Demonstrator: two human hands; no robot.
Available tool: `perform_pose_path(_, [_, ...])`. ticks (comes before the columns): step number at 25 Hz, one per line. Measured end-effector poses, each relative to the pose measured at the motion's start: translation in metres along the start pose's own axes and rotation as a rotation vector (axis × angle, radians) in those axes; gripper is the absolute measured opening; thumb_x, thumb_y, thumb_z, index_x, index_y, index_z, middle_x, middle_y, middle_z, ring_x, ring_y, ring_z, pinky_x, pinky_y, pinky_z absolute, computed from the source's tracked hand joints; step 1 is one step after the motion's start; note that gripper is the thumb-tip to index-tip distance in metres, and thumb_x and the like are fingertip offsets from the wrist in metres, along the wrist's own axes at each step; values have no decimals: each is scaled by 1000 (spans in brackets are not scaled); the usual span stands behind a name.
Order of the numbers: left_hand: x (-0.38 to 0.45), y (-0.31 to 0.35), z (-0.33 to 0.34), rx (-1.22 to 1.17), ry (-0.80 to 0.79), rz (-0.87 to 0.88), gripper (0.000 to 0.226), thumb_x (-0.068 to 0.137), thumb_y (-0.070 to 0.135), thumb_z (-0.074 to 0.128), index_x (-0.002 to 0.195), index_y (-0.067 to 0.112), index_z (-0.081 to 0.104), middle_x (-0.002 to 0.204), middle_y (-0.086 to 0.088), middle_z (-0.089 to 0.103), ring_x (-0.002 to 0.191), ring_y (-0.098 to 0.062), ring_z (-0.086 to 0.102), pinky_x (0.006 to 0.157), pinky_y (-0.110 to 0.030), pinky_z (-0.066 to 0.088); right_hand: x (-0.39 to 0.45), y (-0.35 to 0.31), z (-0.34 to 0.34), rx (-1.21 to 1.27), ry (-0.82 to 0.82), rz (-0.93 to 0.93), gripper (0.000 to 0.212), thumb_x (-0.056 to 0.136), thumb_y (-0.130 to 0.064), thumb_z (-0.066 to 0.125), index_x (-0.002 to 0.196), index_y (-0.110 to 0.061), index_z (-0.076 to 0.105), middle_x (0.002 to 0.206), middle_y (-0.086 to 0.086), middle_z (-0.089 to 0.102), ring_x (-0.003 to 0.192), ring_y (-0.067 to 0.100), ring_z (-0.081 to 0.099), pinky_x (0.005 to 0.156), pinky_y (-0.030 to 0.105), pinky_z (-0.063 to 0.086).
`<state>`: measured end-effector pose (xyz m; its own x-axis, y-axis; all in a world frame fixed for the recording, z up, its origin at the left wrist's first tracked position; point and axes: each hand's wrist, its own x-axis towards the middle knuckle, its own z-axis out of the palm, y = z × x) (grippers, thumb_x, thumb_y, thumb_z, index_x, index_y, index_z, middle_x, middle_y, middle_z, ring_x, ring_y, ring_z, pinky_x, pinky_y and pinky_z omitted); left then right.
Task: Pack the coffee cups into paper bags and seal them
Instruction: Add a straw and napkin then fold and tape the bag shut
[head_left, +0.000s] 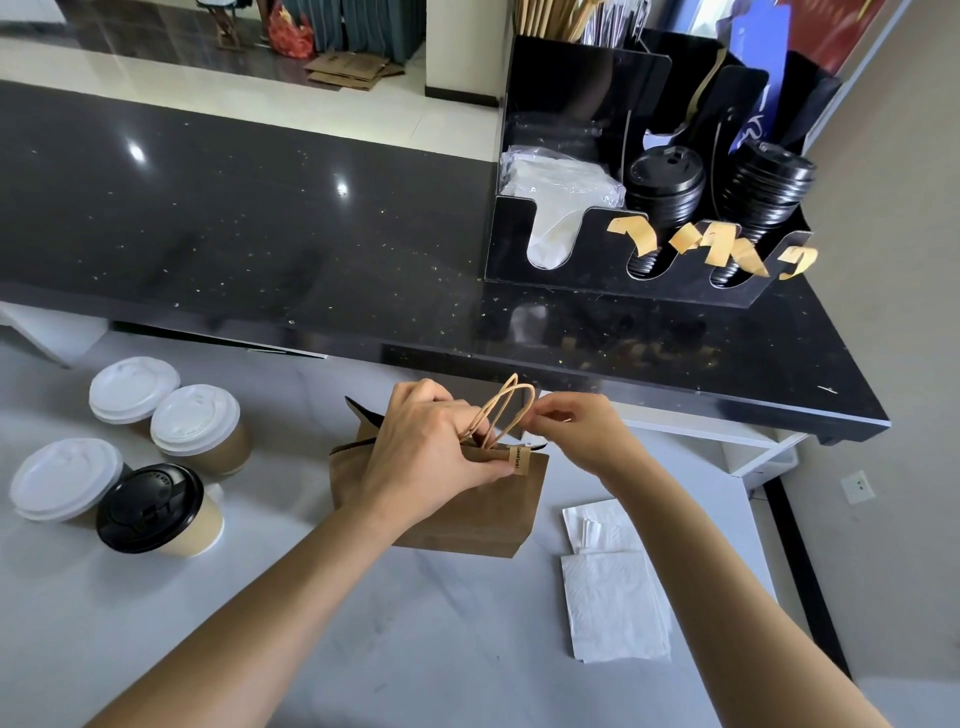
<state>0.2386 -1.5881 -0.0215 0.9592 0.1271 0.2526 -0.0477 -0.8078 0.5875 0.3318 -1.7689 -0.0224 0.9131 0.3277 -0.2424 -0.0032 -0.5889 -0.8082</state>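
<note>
A brown paper bag (467, 506) stands on the pale worktop (322, 639) in the middle. My left hand (426, 452) grips the bag's folded top edge, its thumb beside a small brown sticker (522, 461) on that edge. My right hand (571, 431) pinches the twisted paper handles (506, 410) near their upper right. What is inside the bag is hidden. To the left stand several lidded coffee cups: three with white lids (195, 418) and one with a black lid (150, 506).
A raised black counter (260, 234) runs behind the worktop. On its right end sits a black organizer (649, 208) with stacked black lids, napkins and brown sticker strips on its front. White napkins (613, 603) lie right of the bag.
</note>
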Motion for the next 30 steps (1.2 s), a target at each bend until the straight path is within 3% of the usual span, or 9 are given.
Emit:
perform_pose_path(3, [0, 1, -1, 11, -13, -1, 33, 63, 60, 87, 77, 32, 75, 83, 26, 43, 99, -13, 42, 77, -27, 40, -17, 6, -2, -2, 67, -202, 18, 97, -28, 68, 83, -35, 76, 91, -21, 71, 92, 1, 65, 77, 18, 47])
perform_pose_path(8, [0, 0, -1, 28, -25, 14, 36, 65, 64, 85, 79, 32, 77, 82, 26, 43, 99, -12, 42, 75, -28, 42, -38, 23, -2, -39, -13, -371, 10, 87, -39, 77, 96, -36, 82, 99, -19, 72, 105, 7, 64, 86, 22, 52])
perform_pose_path(12, [0, -1, 0, 27, -34, -4, 35, 65, 62, 86, 81, 32, 77, 84, 23, 44, 100, -11, 40, 74, -26, 38, -36, 29, 1, -16, 22, -362, 13, 86, -35, 77, 96, -30, 83, 99, -15, 73, 102, 9, 65, 85, 28, 55])
perform_pose_path(22, [0, 3, -8, 18, -90, 7, 27, 70, 53, 87, 86, 35, 75, 83, 31, 43, 101, -11, 40, 81, -30, 41, -25, 33, -3, -95, -70, -277, 18, 81, -42, 82, 98, -40, 78, 105, -20, 70, 105, -1, 61, 84, 13, 44])
perform_pose_path(26, [3, -9, -16, 99, -159, 103, 23, 76, 53, 82, 90, 38, 69, 92, 25, 61, 101, -11, 45, 92, -33, 35, -27, 32, -3, -63, -62, -271, 14, 81, -44, 82, 94, -43, 77, 101, -20, 71, 103, 0, 62, 83, 14, 47])
perform_pose_path(30, [0, -39, -36, 157, -167, 107, 25, 77, 51, 81, 98, 41, 72, 85, 35, 55, 97, -7, 46, 91, -28, 27, -32, 35, -6, -38, -53, -297, 14, 83, -39, 83, 97, -38, 79, 101, -20, 72, 104, 1, 64, 85, 9, 45])
